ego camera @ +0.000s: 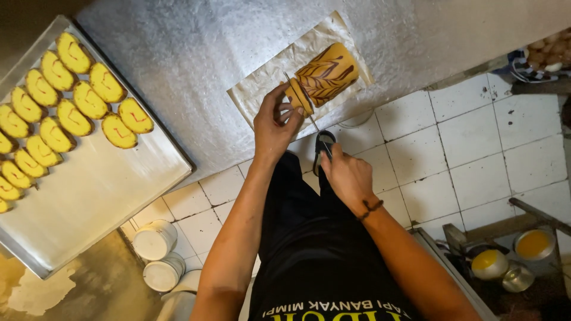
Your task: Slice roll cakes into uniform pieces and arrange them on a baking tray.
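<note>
Left hand [275,123] fingers pinched on the end slice [298,96] of the roll cake [326,74], which lies on paper [262,89] on the metal table [196,59]. Right hand [348,173] closed around the knife [304,107] handle; blade runs up past the left fingertips, between slice and roll. Tray [101,184] of cut slices [71,95] sits well apart, beyond the left hand. Lidded tubs [156,255] on the floor below.
</note>
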